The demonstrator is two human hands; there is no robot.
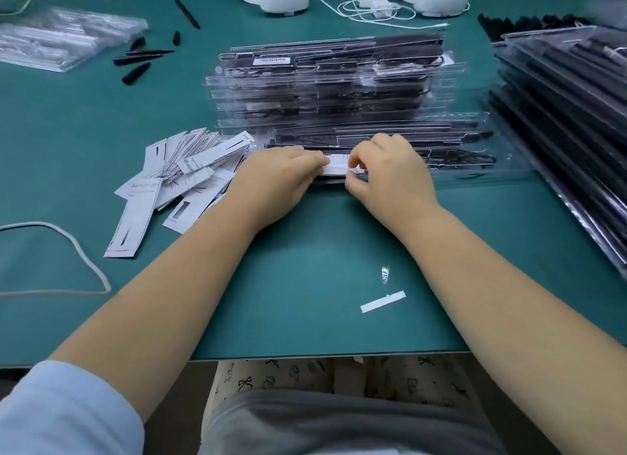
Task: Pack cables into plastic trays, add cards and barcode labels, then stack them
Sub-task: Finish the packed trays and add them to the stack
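Green mat (305, 285); tray label (269, 61) txt illegible.

We see bright, even overhead light with soft shadows. Glare streaks the stacked plastic trays (325, 91), which blur slightly; wide-angle distortion bends the green mat's (305, 251) edges.

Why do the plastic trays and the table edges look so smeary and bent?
Head view: the stacked trays and the bag pile are motion-blurred, with glare on clear plastic; the wide lens bows the green mat edges; both hands, left and right, stay fairly sharp.
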